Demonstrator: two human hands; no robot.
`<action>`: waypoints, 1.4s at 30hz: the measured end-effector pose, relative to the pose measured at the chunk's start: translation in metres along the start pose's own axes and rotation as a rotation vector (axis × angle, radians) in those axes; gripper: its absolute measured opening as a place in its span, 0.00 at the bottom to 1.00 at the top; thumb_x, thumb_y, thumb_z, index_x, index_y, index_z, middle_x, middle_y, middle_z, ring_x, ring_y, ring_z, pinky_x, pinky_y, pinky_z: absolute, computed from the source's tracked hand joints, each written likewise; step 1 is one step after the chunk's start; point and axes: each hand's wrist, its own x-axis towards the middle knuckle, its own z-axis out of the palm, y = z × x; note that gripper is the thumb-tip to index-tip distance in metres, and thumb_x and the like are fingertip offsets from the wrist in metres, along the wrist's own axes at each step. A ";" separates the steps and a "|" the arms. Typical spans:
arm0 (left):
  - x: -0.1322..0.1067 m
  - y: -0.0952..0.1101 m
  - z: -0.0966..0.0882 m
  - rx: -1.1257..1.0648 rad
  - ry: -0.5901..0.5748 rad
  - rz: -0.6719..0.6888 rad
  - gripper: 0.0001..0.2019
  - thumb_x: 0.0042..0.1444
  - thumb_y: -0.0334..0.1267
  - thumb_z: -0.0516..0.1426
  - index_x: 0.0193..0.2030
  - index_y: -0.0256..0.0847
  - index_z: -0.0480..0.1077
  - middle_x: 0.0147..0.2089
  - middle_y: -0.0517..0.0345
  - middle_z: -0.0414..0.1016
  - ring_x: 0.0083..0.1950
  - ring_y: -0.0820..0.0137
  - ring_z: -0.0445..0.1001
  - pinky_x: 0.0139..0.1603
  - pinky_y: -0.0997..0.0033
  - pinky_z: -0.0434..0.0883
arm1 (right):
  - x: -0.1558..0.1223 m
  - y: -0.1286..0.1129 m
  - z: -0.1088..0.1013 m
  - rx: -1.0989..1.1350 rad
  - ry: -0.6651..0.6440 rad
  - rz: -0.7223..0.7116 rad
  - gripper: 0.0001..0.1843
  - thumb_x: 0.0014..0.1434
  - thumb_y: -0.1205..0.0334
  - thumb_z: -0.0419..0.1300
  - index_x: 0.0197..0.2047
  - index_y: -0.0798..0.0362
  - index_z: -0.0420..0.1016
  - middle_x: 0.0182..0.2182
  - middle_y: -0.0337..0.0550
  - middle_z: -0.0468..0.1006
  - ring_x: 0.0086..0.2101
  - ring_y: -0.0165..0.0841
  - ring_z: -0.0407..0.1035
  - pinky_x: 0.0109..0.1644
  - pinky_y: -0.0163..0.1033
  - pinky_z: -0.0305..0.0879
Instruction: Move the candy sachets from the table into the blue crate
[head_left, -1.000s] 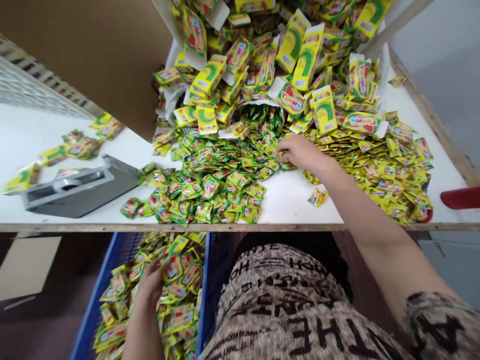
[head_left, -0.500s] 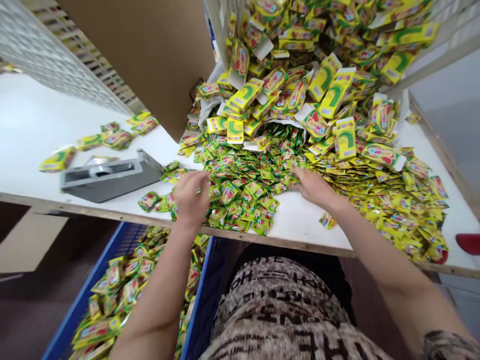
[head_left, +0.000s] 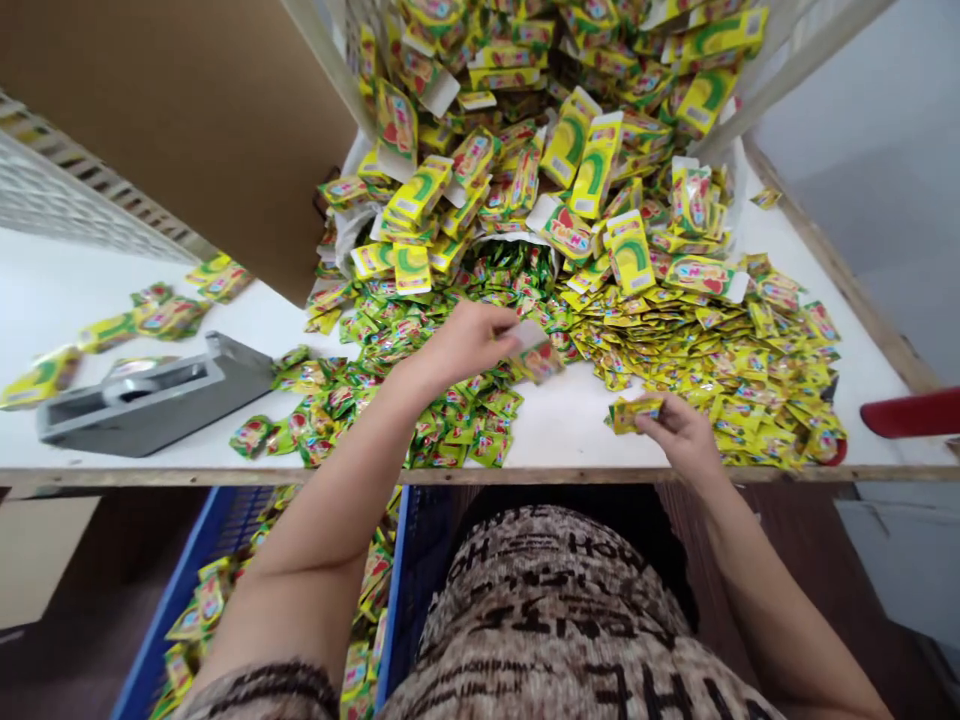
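My left hand (head_left: 469,345) pinches a small candy box (head_left: 541,362), somewhat blurred, with a pale end toward the fingers. It is over the right part of a heap of green sachets (head_left: 450,415). My right hand (head_left: 686,440) has its thumb and fingers closed on a yellow sachet (head_left: 634,412), just above the white tabletop (head_left: 559,425). Beside that hand spreads a heap of yellow sachets (head_left: 750,370). I cannot tell whether more than one sachet is in the right hand.
Many yellow boxes (head_left: 596,165) spill from a white basket at the back. A grey tape dispenser (head_left: 157,395) and several packets sit at left. A brown cardboard panel (head_left: 202,120) leans behind. Below the table edge is a blue crate (head_left: 169,620). A red handle (head_left: 911,412) lies at right.
My left hand has moved right and up across the green heap and now holds a box. The right hand has moved right and toward me, and a yellow sachet shows in it. The view has shifted.
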 end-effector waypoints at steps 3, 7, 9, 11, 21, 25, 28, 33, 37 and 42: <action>0.008 0.017 0.035 -0.042 -0.428 0.070 0.04 0.47 0.33 0.60 0.23 0.38 0.73 0.20 0.63 0.66 0.24 0.74 0.63 0.30 0.74 0.60 | 0.017 -0.026 0.018 0.114 0.079 -0.087 0.18 0.53 0.53 0.67 0.45 0.50 0.72 0.37 0.44 0.79 0.37 0.37 0.74 0.44 0.44 0.73; 0.008 0.018 0.088 -0.146 -0.280 0.042 0.10 0.45 0.29 0.61 0.37 0.40 0.76 0.34 0.59 0.76 0.35 0.68 0.72 0.39 0.71 0.68 | 0.040 -0.023 0.040 0.004 0.044 -0.159 0.17 0.52 0.54 0.66 0.44 0.51 0.72 0.37 0.44 0.78 0.38 0.37 0.73 0.45 0.43 0.71; -0.008 0.019 0.107 -0.149 0.016 -0.009 0.14 0.49 0.31 0.61 0.45 0.40 0.73 0.44 0.53 0.75 0.44 0.65 0.73 0.46 0.68 0.69 | 0.044 -0.006 0.042 -0.067 0.028 -0.115 0.16 0.50 0.54 0.66 0.41 0.52 0.73 0.34 0.43 0.78 0.35 0.37 0.73 0.43 0.44 0.71; -0.033 0.023 0.122 -0.109 0.264 -0.121 0.12 0.54 0.36 0.60 0.45 0.39 0.70 0.45 0.50 0.73 0.44 0.65 0.72 0.45 0.68 0.69 | 0.044 0.010 0.040 -0.074 0.030 -0.047 0.17 0.47 0.53 0.67 0.38 0.53 0.73 0.32 0.42 0.78 0.33 0.37 0.72 0.41 0.43 0.70; -0.087 0.039 0.172 -0.243 0.179 -0.643 0.36 0.42 0.43 0.70 0.55 0.44 0.58 0.28 0.63 0.72 0.30 0.66 0.73 0.32 0.71 0.64 | 0.071 0.005 0.060 -0.166 -0.095 -0.142 0.15 0.50 0.61 0.64 0.42 0.51 0.76 0.35 0.41 0.79 0.36 0.37 0.73 0.42 0.43 0.70; -0.084 0.033 0.174 -0.437 0.176 -0.645 0.32 0.41 0.38 0.70 0.52 0.43 0.59 0.26 0.66 0.71 0.28 0.71 0.71 0.31 0.74 0.64 | 0.072 0.003 0.053 -0.406 -0.106 -0.129 0.17 0.50 0.65 0.63 0.45 0.51 0.78 0.36 0.42 0.80 0.37 0.38 0.73 0.45 0.45 0.68; -0.084 0.037 0.174 -0.478 0.171 -0.668 0.32 0.41 0.39 0.70 0.51 0.42 0.59 0.28 0.65 0.72 0.28 0.72 0.71 0.32 0.74 0.65 | 0.068 0.000 0.038 -0.449 -0.136 -0.113 0.18 0.50 0.66 0.63 0.46 0.51 0.77 0.36 0.41 0.80 0.37 0.38 0.73 0.45 0.45 0.68; -0.086 0.051 0.178 -0.534 0.062 -0.667 0.38 0.40 0.38 0.70 0.57 0.40 0.58 0.26 0.66 0.71 0.28 0.71 0.70 0.31 0.73 0.65 | 0.057 -0.007 0.021 -0.334 -0.177 -0.094 0.19 0.50 0.66 0.62 0.48 0.52 0.76 0.37 0.42 0.80 0.36 0.38 0.72 0.42 0.43 0.68; -0.093 0.051 0.179 -0.548 0.134 -0.556 0.27 0.44 0.34 0.67 0.52 0.40 0.67 0.26 0.66 0.70 0.28 0.73 0.69 0.32 0.75 0.64 | 0.045 -0.023 0.017 -0.420 -0.118 -0.240 0.16 0.53 0.67 0.60 0.47 0.53 0.76 0.40 0.45 0.79 0.39 0.39 0.72 0.45 0.43 0.67; -0.097 0.043 0.175 -0.633 0.158 -0.503 0.13 0.45 0.30 0.64 0.40 0.38 0.70 0.30 0.63 0.72 0.32 0.74 0.70 0.33 0.77 0.65 | 0.035 -0.056 0.020 -0.931 -0.413 -0.453 0.18 0.52 0.76 0.53 0.43 0.55 0.77 0.38 0.49 0.76 0.44 0.41 0.68 0.48 0.43 0.63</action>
